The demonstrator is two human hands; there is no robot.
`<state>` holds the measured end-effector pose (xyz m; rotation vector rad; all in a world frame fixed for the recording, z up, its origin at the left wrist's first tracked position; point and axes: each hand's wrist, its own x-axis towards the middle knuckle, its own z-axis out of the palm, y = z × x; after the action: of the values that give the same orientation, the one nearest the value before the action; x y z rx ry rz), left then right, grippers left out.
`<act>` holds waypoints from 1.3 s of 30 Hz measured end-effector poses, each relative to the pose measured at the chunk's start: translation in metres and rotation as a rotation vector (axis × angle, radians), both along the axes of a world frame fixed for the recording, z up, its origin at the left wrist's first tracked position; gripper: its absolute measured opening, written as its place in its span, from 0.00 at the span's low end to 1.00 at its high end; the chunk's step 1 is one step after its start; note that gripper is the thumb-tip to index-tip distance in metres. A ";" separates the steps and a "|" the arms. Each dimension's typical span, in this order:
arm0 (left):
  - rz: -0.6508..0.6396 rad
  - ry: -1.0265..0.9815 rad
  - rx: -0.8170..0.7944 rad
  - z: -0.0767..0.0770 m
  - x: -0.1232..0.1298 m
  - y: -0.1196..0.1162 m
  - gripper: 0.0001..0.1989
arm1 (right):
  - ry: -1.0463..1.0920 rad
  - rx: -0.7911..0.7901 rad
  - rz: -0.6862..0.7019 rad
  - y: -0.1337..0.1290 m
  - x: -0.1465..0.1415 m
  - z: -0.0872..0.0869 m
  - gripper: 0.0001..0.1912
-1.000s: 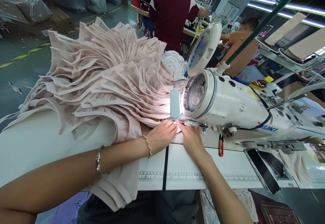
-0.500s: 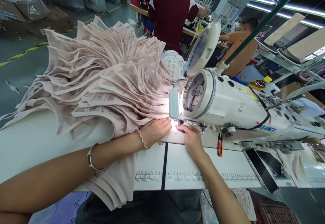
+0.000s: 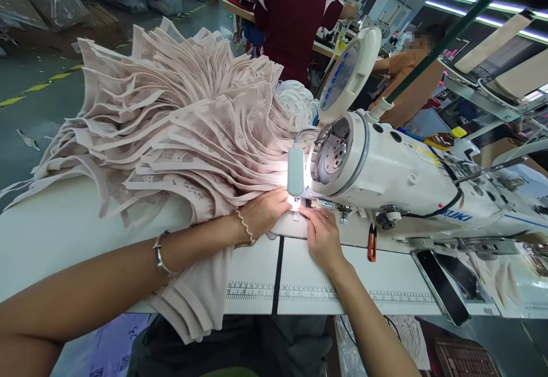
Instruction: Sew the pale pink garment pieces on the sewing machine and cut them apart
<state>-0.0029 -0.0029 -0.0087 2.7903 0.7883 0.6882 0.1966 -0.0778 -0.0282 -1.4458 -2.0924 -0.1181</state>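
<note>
Pink garments (image 3: 192, 132) heap at 10 o'clock; at 6, the left hand (image 3: 266, 213) curls beside them; at 5, the right hand (image 3: 324, 235) bends inward, both grips unclear; at 3, the sewing machine (image 3: 385, 163) shows blue "UKI".

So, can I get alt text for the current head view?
A person's left hand and right hand are close together near the lit lamp of a white sewing machine, beside a large heap of pale pink fabric.
</note>
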 end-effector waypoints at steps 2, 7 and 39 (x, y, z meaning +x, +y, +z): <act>0.042 -0.002 -0.107 -0.001 0.001 0.000 0.08 | 0.006 -0.003 -0.017 -0.001 0.000 0.001 0.20; 0.073 0.201 0.038 0.003 0.001 -0.007 0.13 | 0.037 -0.013 -0.052 -0.001 0.001 0.001 0.17; -0.140 0.181 0.321 0.005 -0.005 -0.015 0.15 | -0.220 0.274 -0.036 -0.002 -0.020 0.007 0.10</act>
<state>-0.0084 -0.0174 -0.0042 3.1974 0.5431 0.5889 0.1764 -0.0797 -0.0213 -1.3527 -2.1222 -0.5785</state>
